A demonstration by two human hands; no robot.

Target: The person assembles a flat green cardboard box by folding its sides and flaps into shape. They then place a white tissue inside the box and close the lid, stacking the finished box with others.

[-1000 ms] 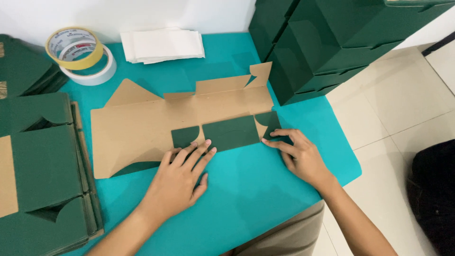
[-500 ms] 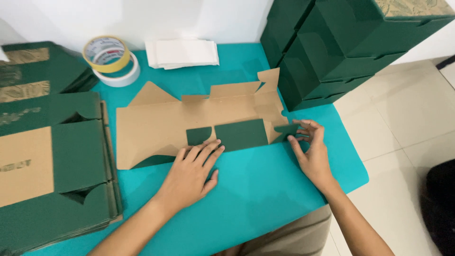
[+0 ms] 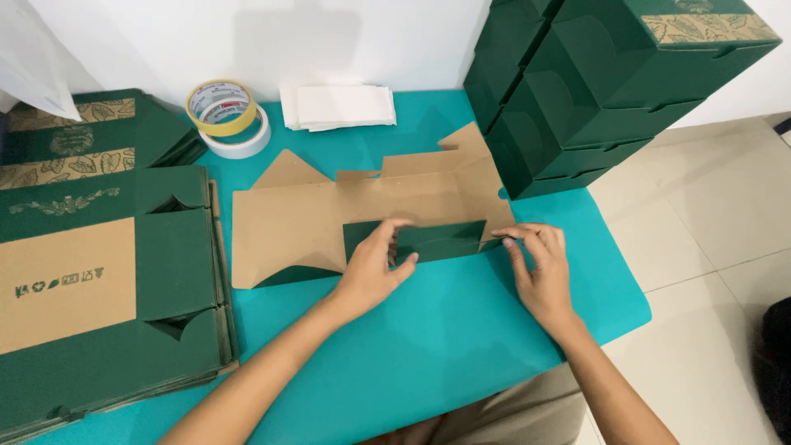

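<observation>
left hand [image 3: 372,272] pinches green flap [image 3: 428,239] up to crease it | right hand [image 3: 540,268] fingers curled, pinning flap's right end | box blank [image 3: 288,222] flat on surface [image 3: 428,346]

I see open teal table [image 3: 445,346] on the near side, between my left hand [image 3: 371,272] and my right hand [image 3: 540,272] and in front of both; a hand can pass there freely. On the far side the flat cardboard sheet [image 3: 288,227] fills the middle, its folded green flap [image 3: 437,239] raised between my hands. To the right, a tall stack of green boxes [image 3: 593,91] blocks the far right corner. To the left, a pile of flattened boxes [image 3: 99,280] walls off that side. Far left, two tape rolls [image 3: 224,115] and a pile of white sheets [image 3: 339,105] sit by the wall, with narrow gaps between them.
</observation>
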